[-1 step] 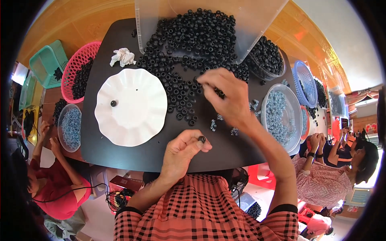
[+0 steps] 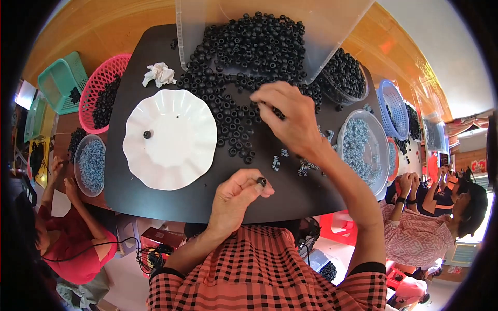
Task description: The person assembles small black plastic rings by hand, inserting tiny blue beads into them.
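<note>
Near the table's front edge my left hand (image 2: 228, 202) is closed, its thumb and fingers pinching a small black ring (image 2: 261, 181). Over the right side of a spread of loose black rings (image 2: 233, 124) is my right hand (image 2: 294, 122), fingers bent and tips together; whether anything is between them cannot be made out. To the left lies a white wavy-rimmed plate (image 2: 176, 155) with a single black ring (image 2: 147, 134) and a dark speck on it. Small clear-bluish coiled pieces (image 2: 306, 167) are scattered by my right wrist.
A tipped clear bin (image 2: 340, 39) spills black rings at the back. On the right stand a tub of black rings (image 2: 345, 75) and a round bowl (image 2: 384, 160) of bluish pieces. Crumpled tissue (image 2: 159, 75) lies behind the plate. Other people sit at both sides.
My right hand has shifted slightly left over the rings, with its fingertips nearer the middle of the spread. My left hand still holds its ring, almost unmoved.
</note>
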A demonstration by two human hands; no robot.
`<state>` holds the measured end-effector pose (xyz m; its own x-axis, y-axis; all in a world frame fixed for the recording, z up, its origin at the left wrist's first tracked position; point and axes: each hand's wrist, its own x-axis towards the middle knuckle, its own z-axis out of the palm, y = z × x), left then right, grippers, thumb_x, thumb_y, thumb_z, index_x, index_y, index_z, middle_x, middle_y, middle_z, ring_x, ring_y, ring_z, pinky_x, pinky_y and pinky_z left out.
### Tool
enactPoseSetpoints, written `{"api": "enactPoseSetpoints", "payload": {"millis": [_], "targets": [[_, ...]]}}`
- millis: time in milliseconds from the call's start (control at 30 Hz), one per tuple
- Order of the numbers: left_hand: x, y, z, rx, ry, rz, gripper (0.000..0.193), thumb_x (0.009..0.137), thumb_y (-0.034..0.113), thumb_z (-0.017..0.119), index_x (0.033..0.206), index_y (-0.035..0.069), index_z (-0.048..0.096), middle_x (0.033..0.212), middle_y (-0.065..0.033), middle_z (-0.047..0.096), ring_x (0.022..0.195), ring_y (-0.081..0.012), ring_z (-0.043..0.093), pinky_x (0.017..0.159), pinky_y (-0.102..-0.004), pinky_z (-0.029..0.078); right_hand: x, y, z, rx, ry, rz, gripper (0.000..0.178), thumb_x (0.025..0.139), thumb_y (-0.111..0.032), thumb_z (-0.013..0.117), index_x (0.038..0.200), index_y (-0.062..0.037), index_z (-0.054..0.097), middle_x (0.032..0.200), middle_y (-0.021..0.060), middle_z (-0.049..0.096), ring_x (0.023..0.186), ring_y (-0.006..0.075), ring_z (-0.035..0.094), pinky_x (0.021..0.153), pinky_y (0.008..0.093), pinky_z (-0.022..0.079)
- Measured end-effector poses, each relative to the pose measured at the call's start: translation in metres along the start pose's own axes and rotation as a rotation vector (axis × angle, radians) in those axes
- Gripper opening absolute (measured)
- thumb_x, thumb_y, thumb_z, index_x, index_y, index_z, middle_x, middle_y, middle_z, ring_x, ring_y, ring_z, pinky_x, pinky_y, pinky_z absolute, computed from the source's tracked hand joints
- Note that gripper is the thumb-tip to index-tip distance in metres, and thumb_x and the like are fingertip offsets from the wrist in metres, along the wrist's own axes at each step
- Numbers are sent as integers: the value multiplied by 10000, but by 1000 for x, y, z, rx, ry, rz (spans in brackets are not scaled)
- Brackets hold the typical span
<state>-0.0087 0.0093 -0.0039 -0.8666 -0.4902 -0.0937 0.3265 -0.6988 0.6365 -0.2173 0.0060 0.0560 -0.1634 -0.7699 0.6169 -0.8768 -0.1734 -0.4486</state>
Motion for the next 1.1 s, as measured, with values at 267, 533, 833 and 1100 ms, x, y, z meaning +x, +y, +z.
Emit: {"api": "enactPoseSetpoints", "payload": {"millis": [267,533,833,1100], "targets": [[-4,1,-1,22,0,-55,184,940,13,546,1121,-18,564,960,-102,669,899,-150,646,839,-292,505,36,43,37,-297,-465,-256,79,783,-60,603,854,-73,634,851,50,585,852,234,575,743,365,413],[-3,1,-3,31,4,-49,177,944,14,542,1117,-15,566,958,-101,665,902,-155,642,850,-304,507,17,2,15,221,-209,172,124,735,66,630,828,-11,603,831,49,626,709,124,591,660,250,468],[2,6,7,13,38,-13,168,964,44,511,1102,-25,579,956,-76,645,897,-138,601,877,-290,476,-62,-61,-25,739,-317,741,93,771,47,647,833,-21,642,842,9,646,711,52,558,617,215,441],[5,4,14,125,65,-8,196,964,48,508,1130,-35,572,947,-60,638,900,-124,593,877,-281,471,-82,-66,-38,527,-211,469,205,766,34,644,962,-11,684,840,53,659,702,110,650,639,252,511]]}}
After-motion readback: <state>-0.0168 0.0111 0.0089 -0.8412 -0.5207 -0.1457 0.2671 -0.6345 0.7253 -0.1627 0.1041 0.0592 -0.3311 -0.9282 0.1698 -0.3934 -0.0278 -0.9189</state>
